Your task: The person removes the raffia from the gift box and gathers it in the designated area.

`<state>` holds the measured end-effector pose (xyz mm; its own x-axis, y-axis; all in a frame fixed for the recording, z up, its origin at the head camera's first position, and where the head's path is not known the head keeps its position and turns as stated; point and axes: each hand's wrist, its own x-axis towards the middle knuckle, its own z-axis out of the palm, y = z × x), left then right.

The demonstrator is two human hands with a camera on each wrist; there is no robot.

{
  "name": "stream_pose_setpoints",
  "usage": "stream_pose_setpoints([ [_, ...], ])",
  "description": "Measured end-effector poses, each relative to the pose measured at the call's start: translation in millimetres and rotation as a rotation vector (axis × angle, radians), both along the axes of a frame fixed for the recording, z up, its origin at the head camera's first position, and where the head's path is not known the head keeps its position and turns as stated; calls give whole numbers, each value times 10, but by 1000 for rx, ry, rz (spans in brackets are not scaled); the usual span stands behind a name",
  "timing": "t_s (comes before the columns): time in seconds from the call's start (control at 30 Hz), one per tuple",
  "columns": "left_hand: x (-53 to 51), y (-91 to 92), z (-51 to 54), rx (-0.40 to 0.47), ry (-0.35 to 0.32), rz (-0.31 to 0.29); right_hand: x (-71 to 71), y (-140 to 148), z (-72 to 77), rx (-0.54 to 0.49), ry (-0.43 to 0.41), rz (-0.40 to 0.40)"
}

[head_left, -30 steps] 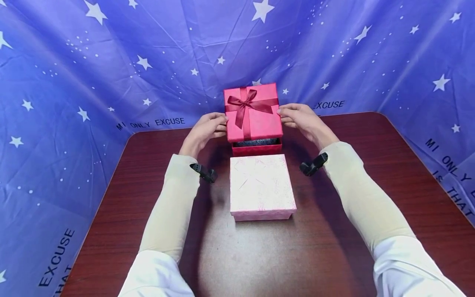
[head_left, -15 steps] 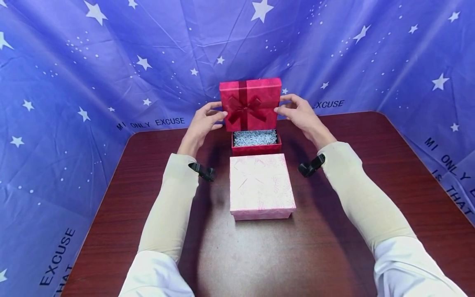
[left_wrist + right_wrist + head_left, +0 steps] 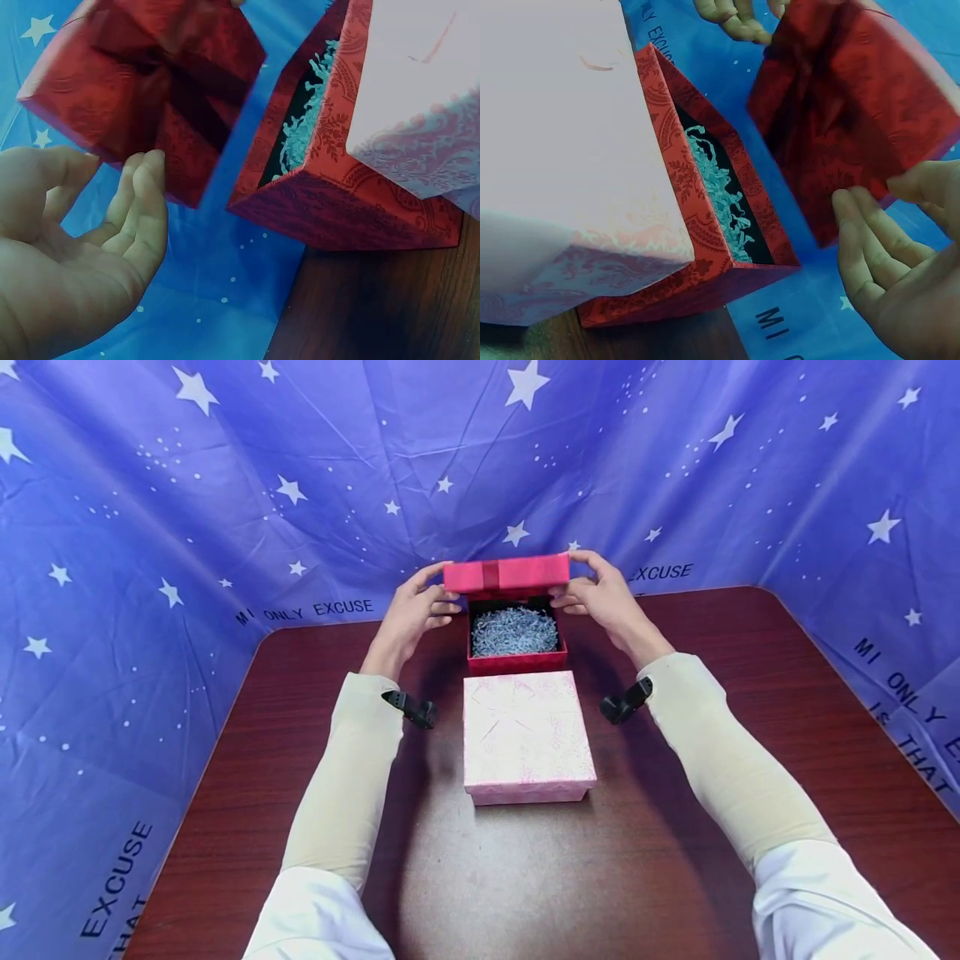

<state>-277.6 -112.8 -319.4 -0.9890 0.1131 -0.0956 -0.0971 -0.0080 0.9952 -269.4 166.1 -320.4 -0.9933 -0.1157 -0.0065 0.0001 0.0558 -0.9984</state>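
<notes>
— Biggest first: what do you count?
— Starry blue cloth (image 3: 337, 460) all round, then one dark reddish table (image 3: 525, 877). Two boxes on it: one closed pale pink box (image 3: 528, 735) nearer the person, and one uncovered red box (image 3: 517, 662) just behind.
— Any loose lids?
— One, the red lid (image 3: 517, 575).
— And smaller?
— One bed of bluish paper shreds (image 3: 515, 632) inside the red box, two hands, two black devices, one at each wrist, and one ribbon bow (image 3: 154, 67) on the lid's top face.
— Where's that lid against the grip?
— Between the hands. The left hand (image 3: 407, 612) pinches its left edge; the right hand (image 3: 611, 602) pinches its right.
— Touching the box?
— No, the wrist views show a gap. It's tilted above the box's far side, bow face turned toward the box.
</notes>
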Motion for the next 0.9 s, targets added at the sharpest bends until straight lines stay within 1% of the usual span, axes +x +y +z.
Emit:
stream_pose_setpoints([
  [0.2, 8, -23, -30, -22, -33, -25, 19, -9, -8, -33, -93, -29],
  [0.33, 12, -28, -50, -11, -39, -44, 20, -18, -38, -37, -123, -52],
  [0.43, 6, -36, -65, 15, -63, -54, 14, -21, -57, -79, -151, -55],
  [0.5, -1, -47, -75, 34, -86, -53, 9, -19, -65, -114, -170, -43],
  [0.57, -7, -56, -83, 41, -111, -49, 9, -13, -66, -142, -186, -15],
  [0.7, -16, -61, -100, 51, -155, -50, 20, 1, -58, -168, -208, 42],
  [0.8, -17, -63, -104, 62, -174, -51, 29, 5, -52, -187, -221, 65],
  [0.9, -18, -65, -101, 64, -180, -54, 28, 10, -54, -202, -229, 77],
])
